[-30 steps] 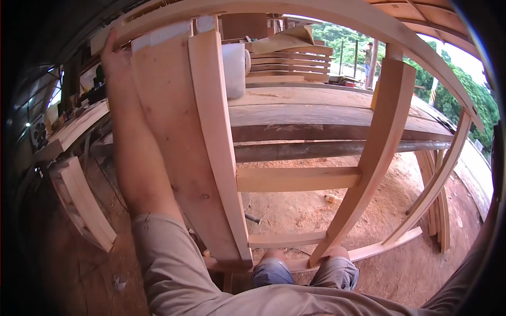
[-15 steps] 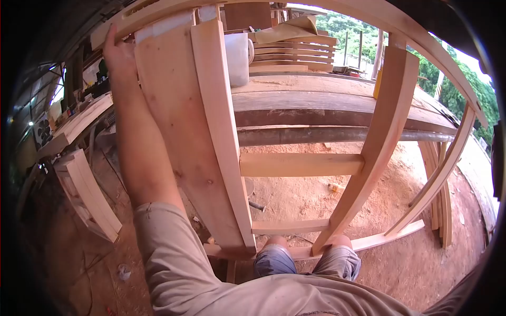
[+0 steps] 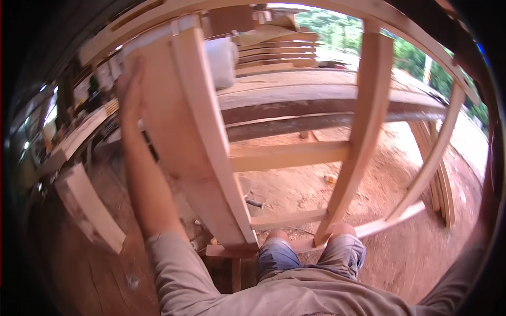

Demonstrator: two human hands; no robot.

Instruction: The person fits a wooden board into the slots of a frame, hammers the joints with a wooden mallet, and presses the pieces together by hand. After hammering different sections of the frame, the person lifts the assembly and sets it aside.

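Observation:
A large wooden frame (image 3: 369, 116) stands upright before me, with curved posts, crosspieces and a long curved top rail (image 3: 416, 31). On its left side a wide wooden panel (image 3: 163, 110) is joined to a thick post (image 3: 203, 105). My left hand (image 3: 129, 89), smeared a little by motion, grips the panel's left edge near the top, one digit lying on the face and the rest behind it. Of my right arm, only the sleeve (image 3: 464, 274) and a dark forearm show at the right edge. The right hand itself cannot be made out.
Behind the frame is a long plank workbench (image 3: 295, 87) with a white container (image 3: 219, 63) and stacked wooden slats (image 3: 279, 52). A wooden piece (image 3: 89, 208) stands at the left. Sawdust covers the ground (image 3: 295, 192), and my knees touch or nearly touch the lower frame.
My left hand has slid down from the top rail onto the panel's edge. The view has shifted, so the frame appears further left. My right arm has come into view at the right edge.

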